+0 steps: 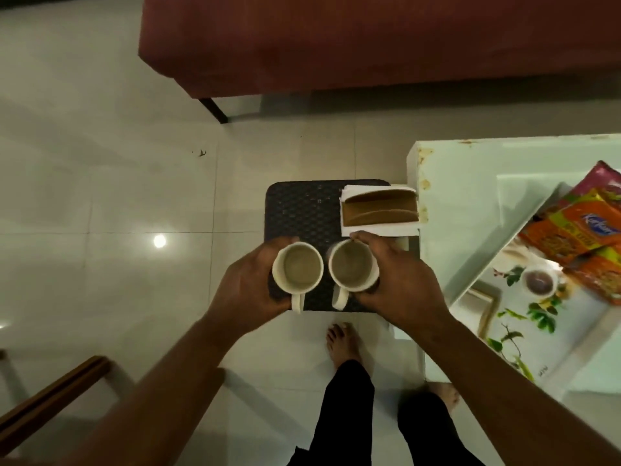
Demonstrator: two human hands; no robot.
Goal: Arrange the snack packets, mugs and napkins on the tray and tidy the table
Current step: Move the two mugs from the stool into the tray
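Two white mugs stand side by side above a dark woven stool point(302, 206). My left hand point(248, 284) wraps around the left mug point(297, 268), and my right hand point(400, 284) wraps around the right mug point(353, 265); both handles point toward me. A brown napkin holder point(379, 210) with white napkins point(376, 229) sits on the stool's far right corner. At the right, orange snack packets point(581, 233) lie on a flower-printed tray point(504, 317) on the glass table point(470, 169).
A dark red sofa point(369, 45) runs along the far side. A wooden chair frame point(50, 398) is at the lower left. My bare feet and dark trousers stand on the glossy tiled floor point(117, 196) between the stool and me.
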